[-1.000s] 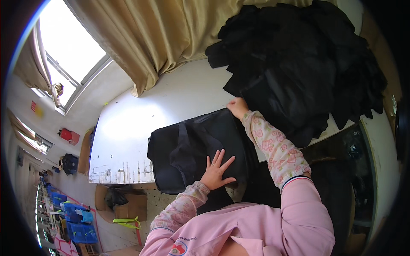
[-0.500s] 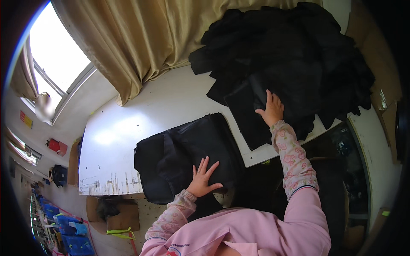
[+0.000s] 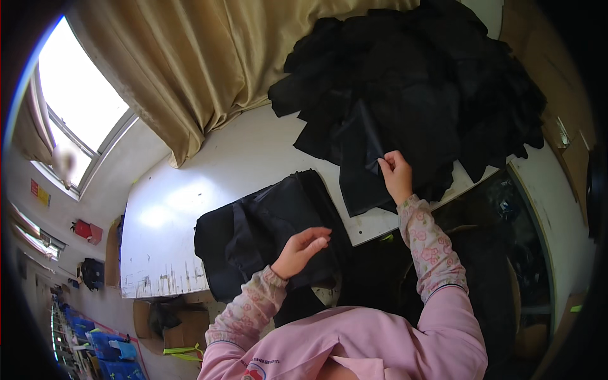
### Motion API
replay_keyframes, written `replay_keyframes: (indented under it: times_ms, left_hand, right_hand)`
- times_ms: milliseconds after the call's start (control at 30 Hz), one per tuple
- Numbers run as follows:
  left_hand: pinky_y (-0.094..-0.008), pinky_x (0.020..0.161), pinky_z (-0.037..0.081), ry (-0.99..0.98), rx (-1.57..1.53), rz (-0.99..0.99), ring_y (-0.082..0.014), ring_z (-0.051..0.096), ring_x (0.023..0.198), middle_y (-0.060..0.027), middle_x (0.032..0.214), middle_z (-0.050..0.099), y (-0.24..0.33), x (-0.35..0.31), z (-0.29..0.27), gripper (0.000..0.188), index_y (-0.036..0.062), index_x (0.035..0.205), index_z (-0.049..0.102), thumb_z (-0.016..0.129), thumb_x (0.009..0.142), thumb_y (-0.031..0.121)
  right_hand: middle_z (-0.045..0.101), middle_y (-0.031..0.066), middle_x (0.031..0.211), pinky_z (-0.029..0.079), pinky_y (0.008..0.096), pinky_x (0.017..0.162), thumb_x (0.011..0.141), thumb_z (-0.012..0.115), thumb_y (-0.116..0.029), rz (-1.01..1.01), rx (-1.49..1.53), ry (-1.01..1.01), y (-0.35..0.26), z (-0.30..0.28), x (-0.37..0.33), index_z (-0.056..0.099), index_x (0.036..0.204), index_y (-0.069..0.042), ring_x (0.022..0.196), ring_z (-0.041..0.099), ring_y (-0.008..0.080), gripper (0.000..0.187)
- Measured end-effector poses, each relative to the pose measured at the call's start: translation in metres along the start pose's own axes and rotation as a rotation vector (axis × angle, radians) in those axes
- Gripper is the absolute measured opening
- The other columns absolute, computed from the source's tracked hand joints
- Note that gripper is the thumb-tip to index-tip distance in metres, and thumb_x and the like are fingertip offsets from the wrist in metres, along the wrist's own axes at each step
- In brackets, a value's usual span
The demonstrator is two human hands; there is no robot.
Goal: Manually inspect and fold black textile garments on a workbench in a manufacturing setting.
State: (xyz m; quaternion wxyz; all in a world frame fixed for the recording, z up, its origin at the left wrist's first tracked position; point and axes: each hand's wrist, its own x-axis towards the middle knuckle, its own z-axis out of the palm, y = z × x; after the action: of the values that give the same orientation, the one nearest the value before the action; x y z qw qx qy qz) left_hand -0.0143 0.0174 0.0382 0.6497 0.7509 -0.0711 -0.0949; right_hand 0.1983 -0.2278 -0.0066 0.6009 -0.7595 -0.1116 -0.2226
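One white table [image 3: 158, 234]: two black fabric piles [image 3: 285, 202] [image 3: 424, 95]; right hand [image 3: 398, 178] pinching one flap [image 3: 372, 136], left hand [image 3: 297, 253] unclenched.

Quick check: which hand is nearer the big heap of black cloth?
Right. The right hand is at the near side of the heap, pinching a black piece; the left hand is farther off, over the neater black stack.

Daylight blazes in at the window [image 3: 82, 95], beyond the far left corner of our white worktop [image 3: 142, 263], and we've a bright glare along its left side! A gold curtain [image 3: 171, 63] drapes down to the far edge. Past the left edge we see pale wall [image 3: 136, 147]; below the near left corner, a cardboard box [image 3: 192, 323], and further left, blue bins [image 3: 101, 345].
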Motion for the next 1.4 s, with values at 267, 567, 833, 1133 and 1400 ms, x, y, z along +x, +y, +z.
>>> replay_keyframes:
  times_ms: [267,567,833,1133,1400]
  left_hand:
    - [-0.0433,0.087,0.05,-0.164,-0.615,-0.397,-0.0274,0.06,0.101,-0.0205,0.122,0.053,0.039,0.13,-0.054,0.106,0.0016,0.144,0.028,0.045,0.076,0.081]
    - [-0.018,0.054,0.045,-0.314,-0.071,-0.425,-0.0038,0.052,0.057,0.0051,0.065,0.058,0.039,0.126,0.019,0.024,0.0021,0.089,0.064,0.078,0.078,0.018]
    - [-0.029,0.07,0.05,0.254,0.26,0.498,-0.0148,0.063,0.075,-0.0088,0.085,0.067,0.089,0.101,0.011,0.031,-0.0002,0.1,0.063,0.078,0.076,0.011]
    - [-0.0228,0.087,0.044,0.003,-0.095,0.472,-0.0107,0.055,0.095,-0.0012,0.107,0.059,0.115,0.063,0.035,0.048,0.0005,0.124,0.051,0.074,0.082,0.011]
    - [-0.0231,0.08,0.048,-0.03,-0.694,0.057,-0.0102,0.06,0.091,0.0,0.093,0.059,0.075,0.049,0.01,0.012,0.0085,0.1,0.051,0.059,0.092,0.004]
  right_hand:
    - [0.058,0.0102,0.091,0.051,0.038,0.071,0.077,0.065,-0.002,-0.654,-0.069,-0.428,-0.073,0.001,-0.127,0.061,0.089,-0.004,0.083,0.06,0.0296,0.013]
    - [0.06,0.0117,0.104,0.049,0.0385,0.084,0.082,0.061,-0.008,-0.704,-0.274,-0.68,-0.045,0.002,-0.18,0.062,0.105,-0.006,0.096,0.06,0.0292,0.023]
    - [0.068,0.0093,0.086,0.052,0.0294,0.069,0.08,0.072,-0.007,-0.405,0.516,-0.977,-0.202,-0.083,-0.095,0.066,0.096,-0.002,0.075,0.067,0.022,0.017]
    - [0.061,0.0175,0.114,0.045,0.0346,0.092,0.075,0.073,-0.009,-0.062,-0.02,-0.593,-0.154,-0.068,-0.039,0.049,0.126,0.0,0.108,0.058,0.0285,0.057]
    - [0.062,-0.0005,0.093,0.045,0.0212,0.079,0.082,0.051,0.012,-0.028,0.385,-0.275,-0.169,-0.087,-0.028,0.06,0.103,0.001,0.088,0.055,0.0075,0.025]
